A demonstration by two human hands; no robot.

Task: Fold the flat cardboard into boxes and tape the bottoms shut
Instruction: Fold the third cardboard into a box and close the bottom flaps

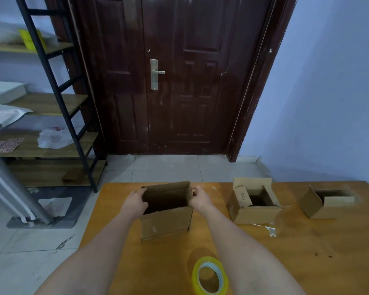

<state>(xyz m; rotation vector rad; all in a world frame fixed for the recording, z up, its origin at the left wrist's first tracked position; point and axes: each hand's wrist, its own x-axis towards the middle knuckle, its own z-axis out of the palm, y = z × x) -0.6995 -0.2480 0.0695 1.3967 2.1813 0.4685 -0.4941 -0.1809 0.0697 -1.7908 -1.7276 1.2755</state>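
Head cam only, so I'll go thru what I can't see first.

— Go.

— Shelf unit (pixel 51 107) on the far left is blurred; white bags and a yellow thing on it, can't ID them. Something green at the right edge is cut off. Both my forearms run out of frame at the bottom. Bottom of the open box (pixel 166 209) isn't visible from up here, inside is just dark, so can't tell if it's taped.

— Where's that box rel. to the hands?

— Between them. It stands upright on the wooden table (pixel 307 252), mouth up, near the far edge. Left hand (pixel 134 204) is on the box's left wall, fingers curled over the top rim, tips hidden inside. Right hand (pixel 200 199) is on the right wall, fingers wrapped round the far right corner; thumb side hard to make out.

— Other stuff?

— Two more boxes to the right, well apart from my hands: middle box (pixel 256 203) with flaps up, far box (pixel 328 202) with one flap folded out. A scrap of clear tape (pixel 268 229) lies just in front of the middle one. Tape roll (pixel 210 277), yellowish, lies flat near me, just beside my right forearm. Dark double door (pixel 179 77) behind, shut.
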